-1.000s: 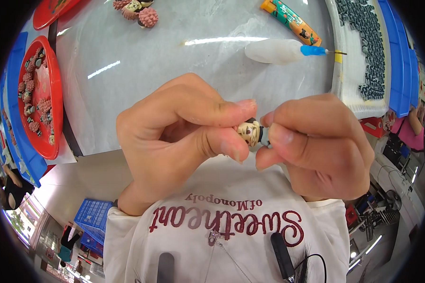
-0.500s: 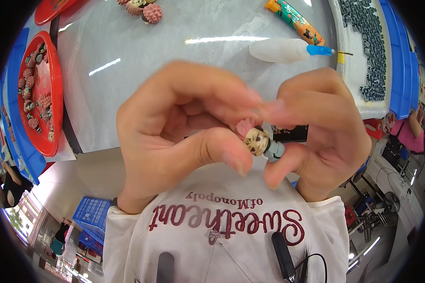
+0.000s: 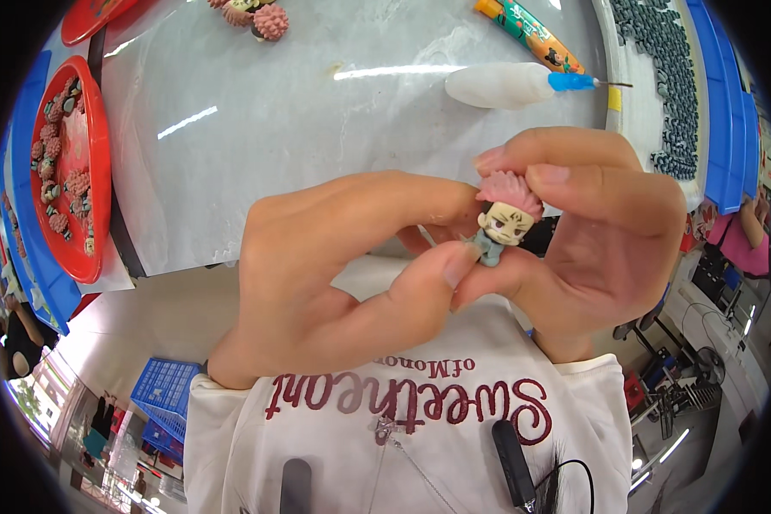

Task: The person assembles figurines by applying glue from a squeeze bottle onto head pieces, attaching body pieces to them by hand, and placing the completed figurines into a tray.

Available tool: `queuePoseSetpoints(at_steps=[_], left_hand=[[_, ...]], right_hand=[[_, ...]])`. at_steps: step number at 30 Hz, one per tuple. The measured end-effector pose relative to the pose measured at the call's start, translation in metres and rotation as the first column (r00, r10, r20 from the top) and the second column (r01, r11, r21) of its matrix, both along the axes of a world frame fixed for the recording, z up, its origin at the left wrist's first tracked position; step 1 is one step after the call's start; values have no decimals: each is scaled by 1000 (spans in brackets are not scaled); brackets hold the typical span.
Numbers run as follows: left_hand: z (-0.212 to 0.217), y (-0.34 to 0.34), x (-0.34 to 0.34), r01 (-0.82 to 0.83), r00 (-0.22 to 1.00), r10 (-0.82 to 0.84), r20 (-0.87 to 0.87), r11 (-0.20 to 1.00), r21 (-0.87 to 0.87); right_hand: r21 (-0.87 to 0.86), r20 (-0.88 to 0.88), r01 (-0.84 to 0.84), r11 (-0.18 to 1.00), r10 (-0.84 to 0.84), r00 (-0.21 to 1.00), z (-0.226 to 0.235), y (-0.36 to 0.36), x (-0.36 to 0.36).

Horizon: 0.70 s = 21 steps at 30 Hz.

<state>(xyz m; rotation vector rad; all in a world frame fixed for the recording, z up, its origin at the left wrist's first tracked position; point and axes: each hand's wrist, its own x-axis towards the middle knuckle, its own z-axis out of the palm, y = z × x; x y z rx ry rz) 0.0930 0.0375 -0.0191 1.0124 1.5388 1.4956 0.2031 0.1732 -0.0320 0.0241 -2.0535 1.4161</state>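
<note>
the small doll (image 3: 507, 218) sits between both hands, leaning from pink hair at upper right to feet at lower left, the left hand (image 3: 343, 265) pinching its body side, the right hand (image 3: 612, 227) clamped on it, fingers at hair, thumb near feet.

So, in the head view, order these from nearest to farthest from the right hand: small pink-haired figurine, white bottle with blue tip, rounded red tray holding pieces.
1. Pink-haired figurine, touching the right hand.
2. White bottle, just beyond the hand.
3. Red tray, far left.
</note>
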Motion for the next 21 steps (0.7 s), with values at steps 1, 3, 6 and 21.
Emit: queuePoseSetpoints(at_steps=[1, 3, 6, 21], left_hand=[[0, 0, -1, -1, 1000, 1, -1, 1000, -1], [-2, 1, -4, 55, 997, -54, -62, 998, 11], [-5, 0, 0, -1, 981, -2, 196, 1000, 18], [-3, -6, 6, -103, 972, 108, -211, 994, 36]], right_hand=[[93, 12, 16, 996, -17, 1000, 1, 2, -1], [183, 22, 29, 983, -33, 999, 5, 3, 0], [200, 128, 36, 979, -63, 990, 8, 0, 2], [117, 71, 137, 984, -146, 987, 7, -8, 1]])
